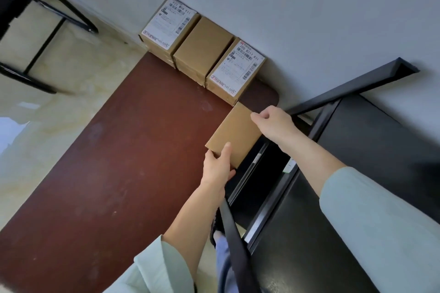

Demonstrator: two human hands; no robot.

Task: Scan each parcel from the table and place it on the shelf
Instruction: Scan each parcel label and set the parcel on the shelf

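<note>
Both hands held one plain brown parcel [234, 134] over the table's [133, 150] corner nearest the black shelf [371, 150]: the left hand [217, 169] gripped its near end, thumb on top, and the right hand [273, 123] pinched its far edge. No label showed on the upward face, so the sound course, in my judgement, was to turn the box until a barcode faced up before scanning, keeping both grips firm as it crossed the gap toward the shelf frame. No scanner was visible. Counted: four parcels in all, one in hand and three in a row [202, 52] against the wall at the table's far edge; two of those three showed labels, the middle one none.
</note>
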